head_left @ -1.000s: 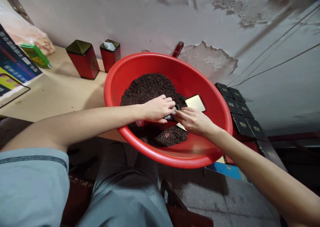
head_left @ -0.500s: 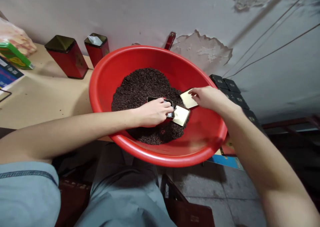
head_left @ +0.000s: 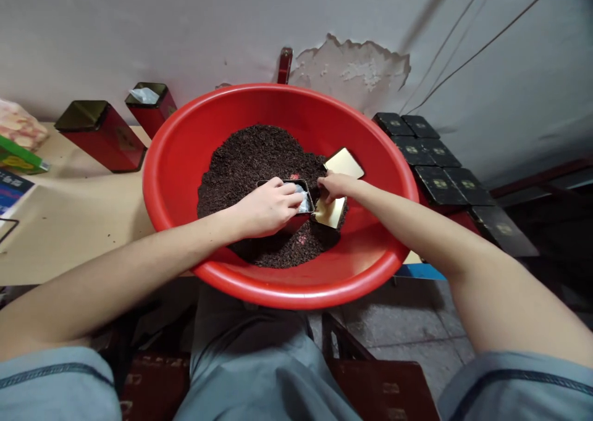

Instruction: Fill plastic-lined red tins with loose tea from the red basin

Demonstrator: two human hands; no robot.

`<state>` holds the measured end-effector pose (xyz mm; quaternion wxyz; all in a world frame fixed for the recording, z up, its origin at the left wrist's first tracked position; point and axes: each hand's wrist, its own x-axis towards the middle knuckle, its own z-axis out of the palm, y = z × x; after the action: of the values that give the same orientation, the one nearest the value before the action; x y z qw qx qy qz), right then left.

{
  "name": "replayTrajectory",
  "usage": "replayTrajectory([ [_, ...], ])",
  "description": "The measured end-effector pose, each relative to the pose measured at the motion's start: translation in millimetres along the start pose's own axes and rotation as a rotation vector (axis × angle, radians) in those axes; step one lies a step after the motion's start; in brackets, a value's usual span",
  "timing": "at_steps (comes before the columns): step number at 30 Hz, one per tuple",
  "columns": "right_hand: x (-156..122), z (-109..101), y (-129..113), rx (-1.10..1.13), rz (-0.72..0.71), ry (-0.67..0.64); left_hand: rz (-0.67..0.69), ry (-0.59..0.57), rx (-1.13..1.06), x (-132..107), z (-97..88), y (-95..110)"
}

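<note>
A large red plastic basin [head_left: 278, 294] holds a heap of dark, loose tea leaves [head_left: 254, 155]. My left hand [head_left: 269, 210] is closed over an open tin [head_left: 296, 225] lying on the leaves, with its fingers at the rim. Inside the tin's mouth shows a clear plastic bag [head_left: 304, 200]. My right hand [head_left: 337, 186] is just right of the tin, its fingers curled down over a gold-coloured lid [head_left: 330, 215]; what the fingertips hold, if anything, is hidden. A second gold lid [head_left: 345, 163] lies just beyond that hand.
On the table [head_left: 83, 223] at left stand an open red tin [head_left: 111, 140] and a smaller tin [head_left: 155, 109] with plastic poking out. Several black-lidded tins [head_left: 440, 183] stand in rows at right. A wooden stool [head_left: 380, 384] is below the basin.
My right hand has moved left, from the farther gold lid to the nearer one beside the tin. My left hand stays at the tin. The view has shifted slightly.
</note>
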<state>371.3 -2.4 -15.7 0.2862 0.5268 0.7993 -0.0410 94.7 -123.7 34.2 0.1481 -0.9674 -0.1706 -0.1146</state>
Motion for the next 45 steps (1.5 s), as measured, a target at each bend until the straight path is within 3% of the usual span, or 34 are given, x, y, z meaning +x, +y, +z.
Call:
replayTrajectory([
  [4, -3, -19, 16, 0.205, -0.045, 0.090, -0.002, -0.003, 0.003, 0, -0.6, 0],
  [6, -8, -27, 27, 0.358, -0.020, 0.281, -0.001, 0.011, 0.001, 0, -0.2, 0],
  [9, -16, -29, 38, 0.540, 0.002, 0.667, -0.003, 0.015, 0.010, 1, 0.0, 1],
  [10, -17, -27, 39, 0.551, -0.008, 0.735, -0.004, 0.010, 0.014, 1, -0.2, 1],
  [12, -15, -20, 38, 0.479, -0.058, 0.706, -0.003, 0.000, 0.020, 0, -1.1, 1],
  [18, -4, -3, 20, 0.149, -0.137, 0.128, -0.007, -0.020, 0.037, -1, -4.6, 0],
  [20, -4, 2, 12, 0.116, -0.114, -0.005, -0.006, -0.027, 0.039, -1, -5.0, 0],
  [22, -5, 9, 3, 0.093, -0.083, -0.056, -0.008, -0.034, 0.038, -1, -5.4, 1],
  [26, -4, 19, -18, 0.026, 0.014, 0.065, -0.005, -0.043, 0.044, -2, -6.6, 0],
  [30, -2, 21, -37, -0.108, -0.038, 0.241, 0.014, -0.055, 0.059, -2, -8.3, 0],
  [35, -4, 15, -48, -0.053, -0.003, 0.213, 0.006, -0.065, 0.064, -1, -9.2, 0],
  [39, -3, 0, -32, 0.124, 0.057, 0.266, 0.013, -0.060, 0.054, -2, -10.6, 0],
  [42, -6, -19, -10, 0.373, 0.023, 0.462, 0.005, -0.078, 0.037, -5, -12.6, 1],
  [45, -24, -37, 4, 0.692, -0.152, 0.667, -0.025, -0.095, 0.035, -6, -15.6, 5],
])
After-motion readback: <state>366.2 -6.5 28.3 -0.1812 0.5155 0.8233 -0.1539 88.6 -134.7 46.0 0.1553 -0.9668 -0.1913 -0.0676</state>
